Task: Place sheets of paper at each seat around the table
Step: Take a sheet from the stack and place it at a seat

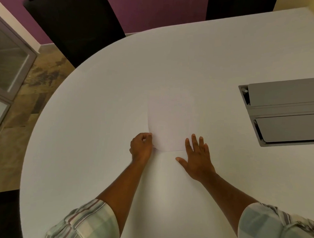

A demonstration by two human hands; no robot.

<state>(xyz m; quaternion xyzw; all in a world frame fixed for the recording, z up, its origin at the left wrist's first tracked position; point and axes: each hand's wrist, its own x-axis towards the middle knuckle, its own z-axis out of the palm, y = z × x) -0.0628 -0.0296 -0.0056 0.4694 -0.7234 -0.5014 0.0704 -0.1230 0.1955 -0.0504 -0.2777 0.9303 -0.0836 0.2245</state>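
Note:
A white sheet of paper (167, 124) lies flat on the white table (103, 106), just in front of me, hard to tell apart from the tabletop. My left hand (141, 147) is curled at the sheet's near left corner, fingertips pinching its edge. My right hand (195, 158) lies flat with fingers spread, palm down, at the sheet's near right corner, the fingertips touching or overlapping the paper's edge.
A grey metal cable box (284, 110) with two flap lids is set into the table at the right. A black chair (74, 25) stands at the far left rim, another dark chair (240, 7) at the back. A glass door (10, 60) is at the left.

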